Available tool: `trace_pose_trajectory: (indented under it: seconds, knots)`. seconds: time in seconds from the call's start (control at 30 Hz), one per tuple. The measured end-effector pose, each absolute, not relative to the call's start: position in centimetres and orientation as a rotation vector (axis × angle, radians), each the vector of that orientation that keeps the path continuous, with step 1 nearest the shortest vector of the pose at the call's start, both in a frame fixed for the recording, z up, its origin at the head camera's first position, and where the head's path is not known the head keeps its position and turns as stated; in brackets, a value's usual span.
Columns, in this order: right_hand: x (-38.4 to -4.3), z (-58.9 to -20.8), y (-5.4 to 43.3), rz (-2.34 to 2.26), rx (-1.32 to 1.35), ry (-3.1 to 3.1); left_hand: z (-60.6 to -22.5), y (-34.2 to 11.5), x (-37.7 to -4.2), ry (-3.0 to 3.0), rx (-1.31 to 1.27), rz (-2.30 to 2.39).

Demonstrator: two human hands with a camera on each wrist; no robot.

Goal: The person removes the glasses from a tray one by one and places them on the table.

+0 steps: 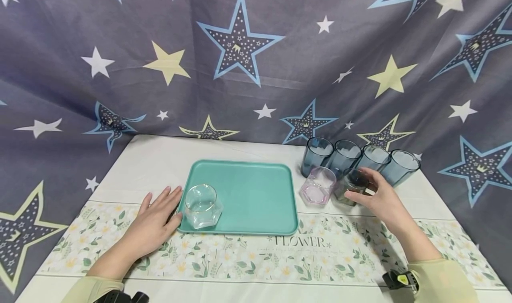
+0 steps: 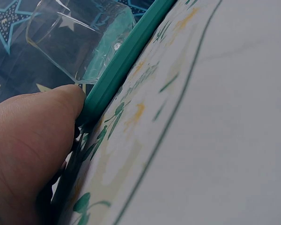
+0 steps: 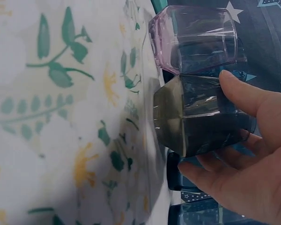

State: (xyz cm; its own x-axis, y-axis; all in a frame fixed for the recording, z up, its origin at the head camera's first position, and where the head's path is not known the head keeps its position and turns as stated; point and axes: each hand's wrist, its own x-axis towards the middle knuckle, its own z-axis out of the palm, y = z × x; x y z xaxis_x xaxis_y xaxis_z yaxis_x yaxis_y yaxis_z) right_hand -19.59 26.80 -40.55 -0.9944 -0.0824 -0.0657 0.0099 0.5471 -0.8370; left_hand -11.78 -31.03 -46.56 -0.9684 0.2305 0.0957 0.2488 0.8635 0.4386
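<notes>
My right hand (image 1: 382, 201) holds a smoky grey hexagonal glass (image 1: 347, 191) from its right side, thumb in front and fingers behind. The right wrist view shows the thumb on the wall of this grey glass (image 3: 203, 110), near its rim. Just left of it stands a pink hexagonal glass (image 1: 318, 191). My left hand (image 1: 154, 223) lies flat with fingers spread, touching the left edge of a teal tray (image 1: 256, 198). A clear hexagonal glass (image 1: 203, 209) stands upright on the tray's left part; the left thumb (image 2: 68, 101) is close by it at the rim.
Several tall blue glasses (image 1: 317, 156) stand in a row behind the pink and grey ones. A white tablecloth with a floral band (image 1: 240, 263) covers the table. A dark star-patterned curtain (image 1: 296, 63) hangs along the back and sides.
</notes>
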Motion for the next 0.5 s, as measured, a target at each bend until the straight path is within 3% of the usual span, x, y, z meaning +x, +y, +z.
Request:
trace_pose_trajectory:
  seconds: [0.5]
  knots:
    - [-18.8, -37.1, 26.7, -1.410, -0.207, 2.836, -46.5, -31.1, -11.8, -2.991, -0.391, -0.707]
